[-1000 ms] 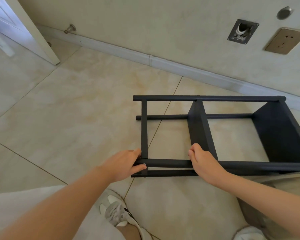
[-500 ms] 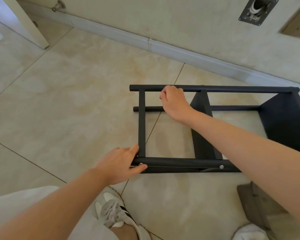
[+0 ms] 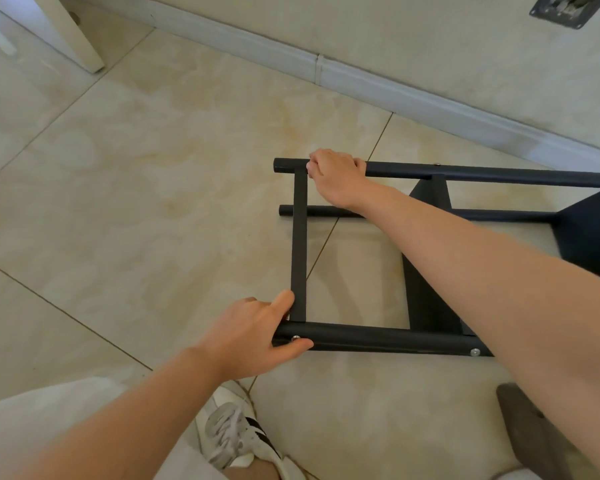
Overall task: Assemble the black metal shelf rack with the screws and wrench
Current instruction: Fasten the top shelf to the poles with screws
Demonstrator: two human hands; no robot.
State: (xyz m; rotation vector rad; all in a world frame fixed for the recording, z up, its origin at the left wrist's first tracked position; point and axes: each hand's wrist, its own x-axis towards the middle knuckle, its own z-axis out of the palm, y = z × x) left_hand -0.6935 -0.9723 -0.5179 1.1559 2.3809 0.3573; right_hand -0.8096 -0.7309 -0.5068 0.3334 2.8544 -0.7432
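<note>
The black metal shelf rack lies on its side on the tiled floor, near the baseboard of the wall. The left hand holds the left end of the near pole, with its fingers curled over the top and its thumb under it, right beside a silver screw. The right hand reaches across and holds the far pole, its fingers curled over it just by the flat cross bar, and a white shoe sits on the floor below the left hand.
</note>
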